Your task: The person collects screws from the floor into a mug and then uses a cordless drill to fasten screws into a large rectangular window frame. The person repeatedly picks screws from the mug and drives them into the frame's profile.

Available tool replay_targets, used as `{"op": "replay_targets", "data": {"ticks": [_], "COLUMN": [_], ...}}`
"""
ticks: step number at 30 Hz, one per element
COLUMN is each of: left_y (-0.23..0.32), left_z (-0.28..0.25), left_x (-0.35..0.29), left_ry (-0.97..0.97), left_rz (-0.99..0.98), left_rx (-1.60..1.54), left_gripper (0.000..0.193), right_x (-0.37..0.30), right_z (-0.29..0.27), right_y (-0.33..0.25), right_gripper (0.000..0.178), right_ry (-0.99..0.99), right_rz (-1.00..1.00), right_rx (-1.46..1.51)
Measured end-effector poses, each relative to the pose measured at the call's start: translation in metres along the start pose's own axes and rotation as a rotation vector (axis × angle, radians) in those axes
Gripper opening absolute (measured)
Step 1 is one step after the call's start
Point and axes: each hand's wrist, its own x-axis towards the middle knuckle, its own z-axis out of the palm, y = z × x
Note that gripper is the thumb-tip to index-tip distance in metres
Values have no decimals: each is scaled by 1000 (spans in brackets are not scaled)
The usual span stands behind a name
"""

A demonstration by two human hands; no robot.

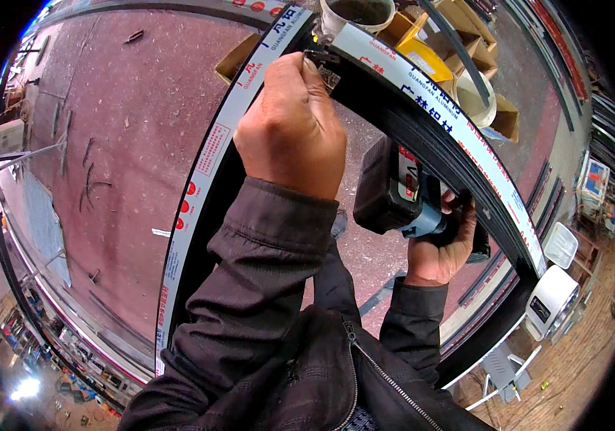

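Note:
A dark aluminium frame with white printed protective film stretches around my arms, its two sides meeting at a far corner. There my left hand is closed in a pinch, thumb against forefinger, at the inner edge of the corner. Whatever lies between its fingertips is too small and dark to name. My right hand grips a cordless drill inside the frame, beside its right side. The drill's black battery points away from me and to the left; fingers wrap its blue and black body, and its front end is partly hidden.
Beyond the corner stand a whitish bucket, cardboard boxes and another pale tub. Long dark profiles lie at the far right. A white rounded appliance stands at right. Thin scraps lie on the reddish floor.

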Motion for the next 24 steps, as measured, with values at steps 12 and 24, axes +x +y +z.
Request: {"op": "replay_targets", "data": {"ticks": [12,24], "left_y": [-1,-3], "left_z": [3,7], "left_x": [1,0], "left_ry": [38,70], "left_rz": [-4,18], "left_rx": [19,40], "left_gripper": [12,12], "right_x": [-1,3], "right_z": [7,-2], "right_y": [-1,-4], "right_gripper": [17,17], "right_ry": [54,47], "right_rz": [4,-6], "right_rx": [48,-15]}}
